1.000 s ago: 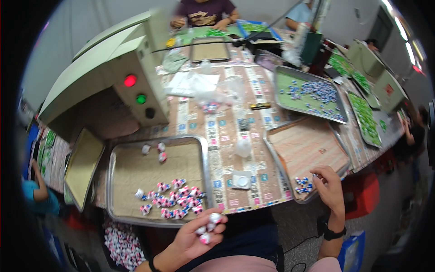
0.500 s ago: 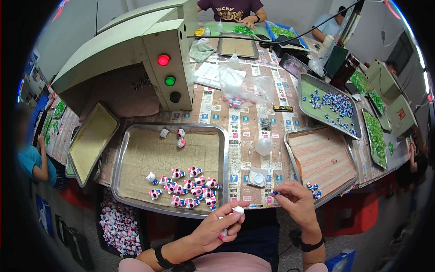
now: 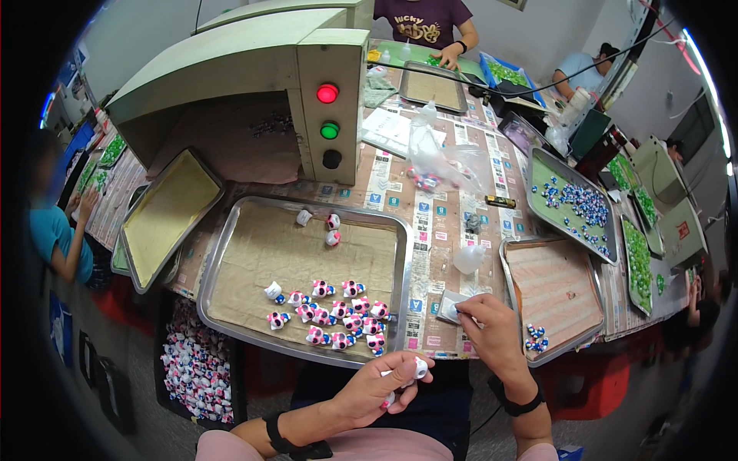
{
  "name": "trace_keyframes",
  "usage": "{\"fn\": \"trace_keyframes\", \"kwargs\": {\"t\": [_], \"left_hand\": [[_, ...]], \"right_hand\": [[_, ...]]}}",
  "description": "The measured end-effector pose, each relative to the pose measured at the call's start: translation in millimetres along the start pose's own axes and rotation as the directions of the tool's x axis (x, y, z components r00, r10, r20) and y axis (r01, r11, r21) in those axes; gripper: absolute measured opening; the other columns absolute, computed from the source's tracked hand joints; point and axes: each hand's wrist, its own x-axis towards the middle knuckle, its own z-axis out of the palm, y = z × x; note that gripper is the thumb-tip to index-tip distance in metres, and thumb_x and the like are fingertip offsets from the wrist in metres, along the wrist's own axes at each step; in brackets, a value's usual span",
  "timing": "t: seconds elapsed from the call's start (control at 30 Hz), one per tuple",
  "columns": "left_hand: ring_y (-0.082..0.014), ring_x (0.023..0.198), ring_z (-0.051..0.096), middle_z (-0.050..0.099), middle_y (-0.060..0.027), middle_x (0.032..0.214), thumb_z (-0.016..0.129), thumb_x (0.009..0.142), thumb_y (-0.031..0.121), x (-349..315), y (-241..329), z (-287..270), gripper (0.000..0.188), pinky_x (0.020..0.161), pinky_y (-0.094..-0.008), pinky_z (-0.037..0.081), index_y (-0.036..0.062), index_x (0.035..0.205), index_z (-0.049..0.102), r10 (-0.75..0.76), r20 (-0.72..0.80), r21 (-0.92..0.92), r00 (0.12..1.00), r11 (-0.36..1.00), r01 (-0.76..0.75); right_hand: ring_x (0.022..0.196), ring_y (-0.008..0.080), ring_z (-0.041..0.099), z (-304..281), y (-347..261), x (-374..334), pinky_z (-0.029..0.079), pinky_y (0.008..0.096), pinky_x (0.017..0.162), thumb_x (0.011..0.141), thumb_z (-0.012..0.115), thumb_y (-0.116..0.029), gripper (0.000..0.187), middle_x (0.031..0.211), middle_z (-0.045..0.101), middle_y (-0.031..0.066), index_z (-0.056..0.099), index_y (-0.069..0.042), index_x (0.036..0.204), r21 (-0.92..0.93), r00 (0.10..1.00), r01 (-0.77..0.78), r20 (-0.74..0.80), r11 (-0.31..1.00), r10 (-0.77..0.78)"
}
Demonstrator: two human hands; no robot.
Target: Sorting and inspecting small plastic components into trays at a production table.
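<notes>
My left hand (image 3: 383, 388) is closed around white-and-pink toy figure heads; one white head (image 3: 420, 368) sticks up at the fingertips, and another shows lower in the palm. My right hand (image 3: 492, 332) is pinched at a small square pad with a white dish (image 3: 450, 305), its fingertips touching or just over it. The small blue figure part in that pinch is hidden now. Left of my hands, a metal tray (image 3: 405, 269) bears several assembled figures (image 3: 339, 310) in pink, white and blue, with a few loose white heads (image 3: 333, 223) higher up.
A grey machine (image 3: 330, 100) with red and green lights stands behind the tray. At right are a cloth-lined tray (image 3: 553, 284) with a few blue parts (image 3: 536, 338) and a green-lined tray (image 3: 536, 201) of blue parts. A squeeze bottle (image 3: 468, 259) stands nearby. Other people sit around.
My right hand has moved up and forward from the table edge to the dish. My left hand stays closed on the heads, turned slightly. The whole view has shifted a little.
</notes>
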Motion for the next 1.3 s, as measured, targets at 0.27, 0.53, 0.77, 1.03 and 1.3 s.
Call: {"fn": "trace_keyframes", "kwargs": {"t": [0.27,0.53,0.77,1.03,1.3], "left_hand": [[-0.0073,0.058,0.045,0.060,-0.0113,0.103,0.052,0.098,0.023,1,-3,-4,0.035,0.046,-0.0187,0.036,0.0001,0.124,0.051,0.001,0.023,-0.141,1.000,0.990,0.002],[-0.0053,0.056,0.043,0.060,-0.0048,0.103,0.052,0.099,0.020,3,-3,-1,0.034,0.045,-0.0185,0.033,0.0016,0.127,0.051,0.008,-0.021,-0.090,1.000,0.996,-0.010],[-0.0065,0.056,0.045,0.062,-0.0101,0.105,0.055,0.097,0.020,8,-7,2,0.028,0.045,-0.0187,0.035,0.0033,0.118,0.053,0.023,-0.052,-0.070,0.998,0.997,-0.027],[-0.0072,0.056,0.044,0.056,-0.0025,0.084,0.058,0.095,0.018,10,-11,4,0.026,0.044,-0.0196,0.033,0.0052,0.117,0.054,0.017,-0.074,-0.064,0.997,0.998,-0.022],[-0.0072,0.056,0.045,0.059,-0.0046,0.087,0.061,0.093,0.013,10,-15,4,0.018,0.043,-0.0201,0.034,0.0059,0.109,0.056,0.043,-0.103,-0.028,0.994,0.999,-0.047]], "right_hand": [[0.077,0.0277,0.065,2,1,6,0.050,0.0335,0.070,0.077,0.068,0.001,0.012,0.083,0.065,0.0121,0.069,-0.002,0.089,-0.081,1.000,0.024,-0.003,0.996,-0.024],[0.077,0.0292,0.064,-4,-6,-6,0.050,0.0354,0.068,0.077,0.068,0.001,0.014,0.083,0.064,0.0126,0.069,-0.001,0.091,0.050,0.998,0.039,-0.057,0.998,-0.036],[0.078,0.0158,0.066,-22,-42,-32,0.052,0.0242,0.064,0.077,0.072,0.000,0.021,0.091,0.068,0.0106,0.071,-0.002,0.098,0.380,0.997,-0.062,0.069,0.923,0.039],[0.072,0.0104,0.063,-19,-54,-49,0.049,0.0214,0.064,0.075,0.074,0.003,0.021,0.089,0.067,0.0088,0.072,-0.001,0.095,0.531,0.992,-0.118,0.100,0.839,0.076],[0.072,0.0116,0.064,-16,-53,-52,0.050,0.0220,0.062,0.072,0.077,0.002,0.021,0.085,0.068,0.0085,0.073,-0.002,0.092,0.474,0.991,-0.119,0.109,0.872,0.077]]}}
